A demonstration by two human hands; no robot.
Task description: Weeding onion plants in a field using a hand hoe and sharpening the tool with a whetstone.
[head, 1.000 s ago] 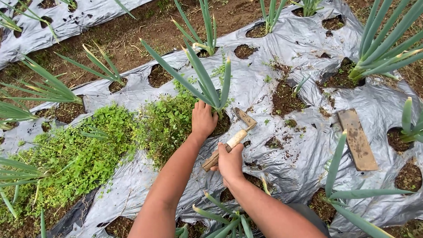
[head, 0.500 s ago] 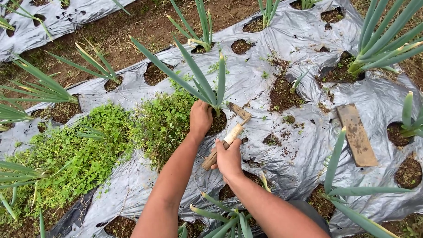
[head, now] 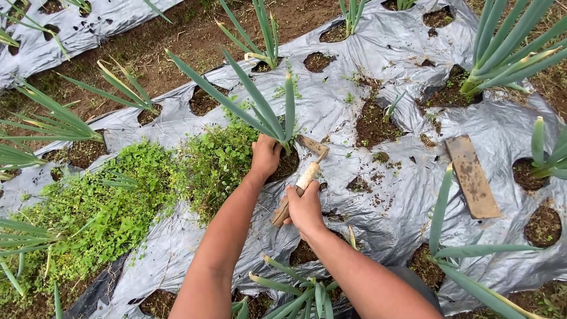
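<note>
My left hand (head: pixel 265 155) is closed around low green weeds (head: pixel 216 163) at the base of a tall onion plant (head: pixel 266 112), at the edge of a planting hole. My right hand (head: pixel 305 207) grips the wooden handle of a small hand hoe (head: pixel 302 180). The hoe's rusty blade (head: pixel 312 145) rests on the grey plastic mulch (head: pixel 331 100) just right of the plant's base. Both forearms reach in from the bottom of the view.
A thick patch of weeds (head: pixel 88 207) spreads to the left over the sheet. A flat rusty metal piece (head: pixel 472 176) lies on the plastic at right. Several planting holes with soil (head: pixel 373 123) and other onion plants (head: pixel 508 53) surround the spot. Bare soil path (head: pixel 177 41) runs behind.
The view has shifted slightly; both hands hold the same places, with the hoe blade still beside the plant's base.
</note>
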